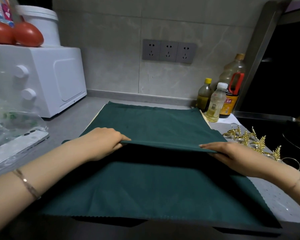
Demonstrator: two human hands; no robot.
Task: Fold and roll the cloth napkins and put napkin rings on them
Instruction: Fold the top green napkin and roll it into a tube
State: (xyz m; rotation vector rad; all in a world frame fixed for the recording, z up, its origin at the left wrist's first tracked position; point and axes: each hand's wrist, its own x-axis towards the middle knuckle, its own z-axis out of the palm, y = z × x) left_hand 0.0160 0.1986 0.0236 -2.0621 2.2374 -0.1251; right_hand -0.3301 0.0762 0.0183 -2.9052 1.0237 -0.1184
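On the counter (pixel 97 108), a green napkin (pixel 154 122) is spread flat; its raised fold is pinched between thumb and closed fingers by the left hand (pixel 100 144) and right hand (pixel 232 155).

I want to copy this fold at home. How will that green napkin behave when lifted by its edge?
The green napkin is probably floppy: the edge pinched by the left hand and right hand sags between them. It looks light, since fingertips alone hold it up. It likely slides easily, as its near edge hangs over the smooth countertop.
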